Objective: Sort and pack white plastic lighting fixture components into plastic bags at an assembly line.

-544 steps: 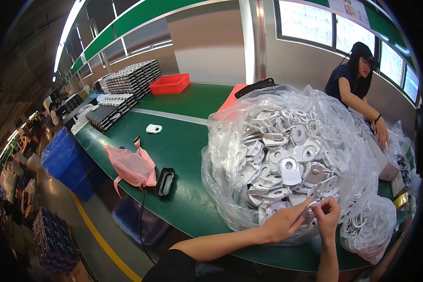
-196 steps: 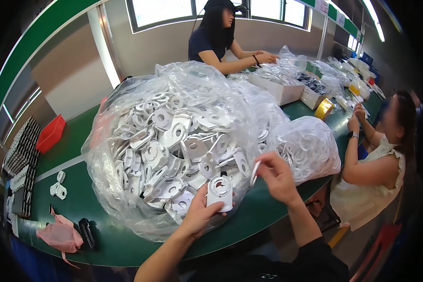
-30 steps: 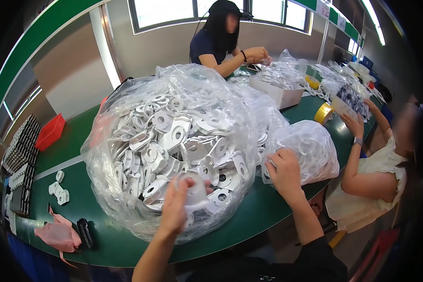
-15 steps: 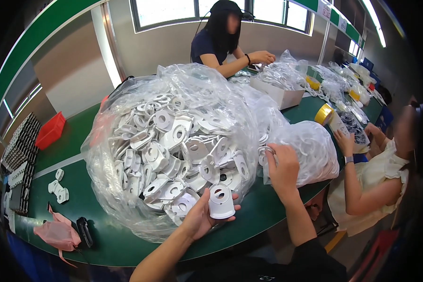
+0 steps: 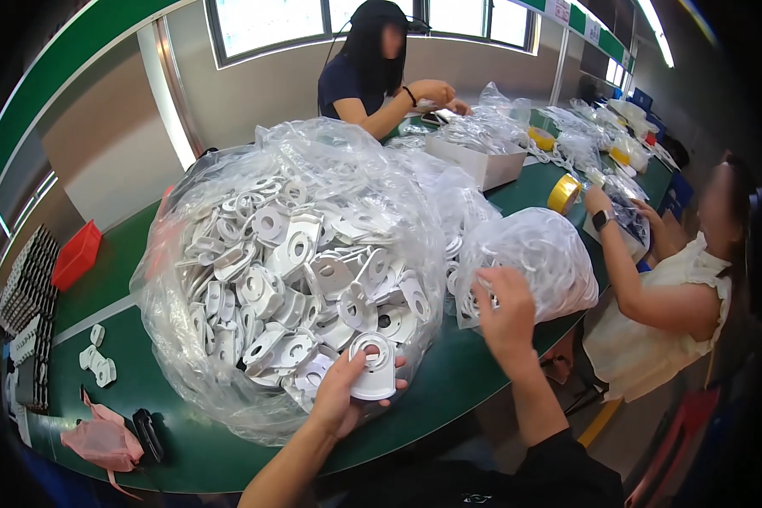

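Note:
My left hand (image 5: 340, 394) holds a white plastic bracket (image 5: 374, 383) with a rounded top, gripped between thumb and fingers. A white ring (image 5: 371, 349) lies around the hole at the bracket's upper end. Beneath and behind this hand, a large clear plastic bag (image 5: 178, 372) is heaped with similar white brackets (image 5: 300, 245). My right hand (image 5: 506, 313) is raised beside a smaller clear bag of white rings (image 5: 538, 262). Its thumb and fingers are bent together; whether a ring is between them I cannot make out.
A green table (image 5: 449, 372) bears everything. At left are loose white parts (image 5: 102, 364), a pink pouch (image 5: 102, 436), a black case (image 5: 148, 436), a red bin (image 5: 78, 256) and stacked trays (image 5: 27, 279). Yellow tape (image 5: 564, 194) stands at right. Two people work nearby.
A ring now shows on the bracket in my left hand, whose hole was bare before. My right hand, which held a ring, remains by the rings bag. The whole view has shifted slightly.

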{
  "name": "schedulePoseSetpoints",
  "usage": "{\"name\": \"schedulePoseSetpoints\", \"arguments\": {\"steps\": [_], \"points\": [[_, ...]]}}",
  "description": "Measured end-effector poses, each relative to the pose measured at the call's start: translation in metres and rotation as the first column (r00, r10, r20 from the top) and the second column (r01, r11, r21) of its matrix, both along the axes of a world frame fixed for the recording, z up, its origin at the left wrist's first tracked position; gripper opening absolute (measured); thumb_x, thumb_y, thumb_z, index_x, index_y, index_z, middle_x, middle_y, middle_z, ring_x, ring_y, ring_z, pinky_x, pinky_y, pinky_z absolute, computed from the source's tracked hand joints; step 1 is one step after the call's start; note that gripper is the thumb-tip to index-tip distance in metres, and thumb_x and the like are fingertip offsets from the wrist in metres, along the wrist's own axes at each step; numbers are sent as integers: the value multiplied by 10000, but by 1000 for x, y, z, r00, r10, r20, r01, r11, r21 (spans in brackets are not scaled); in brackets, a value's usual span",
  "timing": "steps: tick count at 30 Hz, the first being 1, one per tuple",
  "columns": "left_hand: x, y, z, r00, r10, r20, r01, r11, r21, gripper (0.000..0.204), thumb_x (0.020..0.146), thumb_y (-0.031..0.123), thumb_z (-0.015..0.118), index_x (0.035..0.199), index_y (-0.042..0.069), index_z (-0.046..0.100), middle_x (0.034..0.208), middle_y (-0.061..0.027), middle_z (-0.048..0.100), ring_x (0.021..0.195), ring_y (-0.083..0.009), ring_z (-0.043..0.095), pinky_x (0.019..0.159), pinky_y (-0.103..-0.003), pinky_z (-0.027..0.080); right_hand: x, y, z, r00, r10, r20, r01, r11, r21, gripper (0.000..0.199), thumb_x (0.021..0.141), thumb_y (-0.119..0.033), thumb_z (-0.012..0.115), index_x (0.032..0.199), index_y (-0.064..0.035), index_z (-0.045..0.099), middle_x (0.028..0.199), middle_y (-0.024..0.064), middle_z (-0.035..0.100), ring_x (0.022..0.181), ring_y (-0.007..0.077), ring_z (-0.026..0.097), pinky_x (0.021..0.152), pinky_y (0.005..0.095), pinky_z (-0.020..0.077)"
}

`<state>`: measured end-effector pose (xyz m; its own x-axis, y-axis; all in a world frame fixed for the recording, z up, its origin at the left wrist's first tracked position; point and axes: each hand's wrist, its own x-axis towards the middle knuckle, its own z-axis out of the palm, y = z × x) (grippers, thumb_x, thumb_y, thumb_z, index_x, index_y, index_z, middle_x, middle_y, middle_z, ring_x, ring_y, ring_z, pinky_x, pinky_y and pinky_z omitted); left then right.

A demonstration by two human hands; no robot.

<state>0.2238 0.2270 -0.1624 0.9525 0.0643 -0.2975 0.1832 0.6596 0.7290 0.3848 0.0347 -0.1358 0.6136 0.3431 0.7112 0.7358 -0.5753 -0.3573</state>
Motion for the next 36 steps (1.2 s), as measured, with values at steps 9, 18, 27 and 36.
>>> {"name": "schedulePoseSetpoints", "arguments": {"steps": [9,18,27,36], "points": [[2,-1,2,997,-25,69,26,999,-24,425,962,287,450,1285,27,354,1146,-213,582,913,-288,650,609,-289,554,22,-42,0,949,-69,-308,105,989,101,95,809,-90,631,816,4,631,803,129,614,767,297,577,693,362,455],[3,0,3,998,-13,63,13,1000,7,395,956,143,455,1318,45,332,1178,-208,567,946,-288,643,644,-291,562,28,-43,-4,986,-136,-98,102,951,-292,120,823,-121,648,861,-10,630,824,132,631,701,278,588,621,336,447],[3,-5,3,994,-10,110,5,999,49,459,898,42,523,1313,42,327,1196,-192,563,973,-268,637,689,-283,555,25,-35,1,959,98,-266,67,831,552,123,868,-38,578,983,-32,621,893,57,603,707,138,543,593,243,415],[4,-1,-2,984,-120,129,99,982,160,509,856,-32,504,1324,47,320,1172,-147,574,987,-237,633,693,-263,530,-32,33,10,619,676,-400,-699,707,112,192,797,43,602,946,-53,674,917,86,585,818,217,599,695,274,484]]}}
